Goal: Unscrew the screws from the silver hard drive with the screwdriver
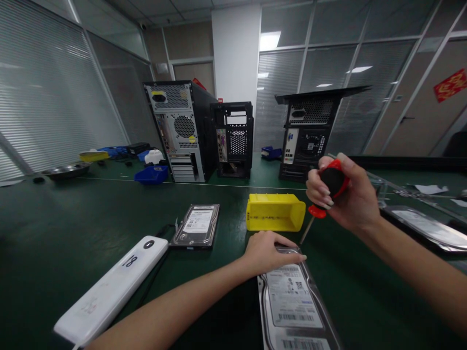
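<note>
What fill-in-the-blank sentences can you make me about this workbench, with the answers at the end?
1. The right hand grips a screwdriver whose handle is black and ____.
2. The left hand rests on a hard drive, just in front of an open bin coloured ____.
3. Toward the back of the table stand ____ big computer cases.

Missing words: red; yellow; three.

Shiny metal hard drive (293, 297), smooth plastic screwdriver handle (333, 182)
</note>
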The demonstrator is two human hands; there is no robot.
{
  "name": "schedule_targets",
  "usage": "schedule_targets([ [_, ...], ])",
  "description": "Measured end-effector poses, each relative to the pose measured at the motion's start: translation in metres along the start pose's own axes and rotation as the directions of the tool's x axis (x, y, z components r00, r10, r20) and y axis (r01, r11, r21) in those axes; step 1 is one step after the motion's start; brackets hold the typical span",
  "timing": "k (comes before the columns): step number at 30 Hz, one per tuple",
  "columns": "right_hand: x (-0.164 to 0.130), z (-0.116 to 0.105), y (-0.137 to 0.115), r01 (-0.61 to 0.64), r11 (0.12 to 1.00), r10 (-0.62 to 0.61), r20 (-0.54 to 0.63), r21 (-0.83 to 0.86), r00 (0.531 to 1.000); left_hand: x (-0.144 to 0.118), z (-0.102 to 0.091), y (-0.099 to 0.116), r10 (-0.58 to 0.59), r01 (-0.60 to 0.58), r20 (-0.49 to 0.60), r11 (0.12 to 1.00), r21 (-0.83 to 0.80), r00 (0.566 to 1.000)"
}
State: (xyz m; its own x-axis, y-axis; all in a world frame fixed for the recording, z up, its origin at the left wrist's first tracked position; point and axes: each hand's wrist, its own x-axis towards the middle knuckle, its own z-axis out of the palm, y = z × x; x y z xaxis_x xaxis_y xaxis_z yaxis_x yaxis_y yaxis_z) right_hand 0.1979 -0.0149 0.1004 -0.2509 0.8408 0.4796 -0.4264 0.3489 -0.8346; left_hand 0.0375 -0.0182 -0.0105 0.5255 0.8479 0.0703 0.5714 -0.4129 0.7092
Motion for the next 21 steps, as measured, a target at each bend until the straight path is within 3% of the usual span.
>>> schedule_targets([
  [10,0.005,-0.009,0.0,-0.035,0.999,0.034,0.054,0.019,0.998,0.0,0.0,0.001,-0.009,0.01,0.01,1.0,-0.007,1.0],
  [17,0.01,-0.006,-0.001,0.061,0.997,-0.061,-0.006,-0.039,0.998,0.0,0.0,0.0,0.004,-0.004,0.006,1.0,-0.004,1.0],
  [21,0.009,-0.006,-0.001,0.03,0.999,-0.03,0.03,-0.024,0.999,0.0,0.0,-0.001,0.009,-0.009,0.01,1.0,-0.009,1.0],
])
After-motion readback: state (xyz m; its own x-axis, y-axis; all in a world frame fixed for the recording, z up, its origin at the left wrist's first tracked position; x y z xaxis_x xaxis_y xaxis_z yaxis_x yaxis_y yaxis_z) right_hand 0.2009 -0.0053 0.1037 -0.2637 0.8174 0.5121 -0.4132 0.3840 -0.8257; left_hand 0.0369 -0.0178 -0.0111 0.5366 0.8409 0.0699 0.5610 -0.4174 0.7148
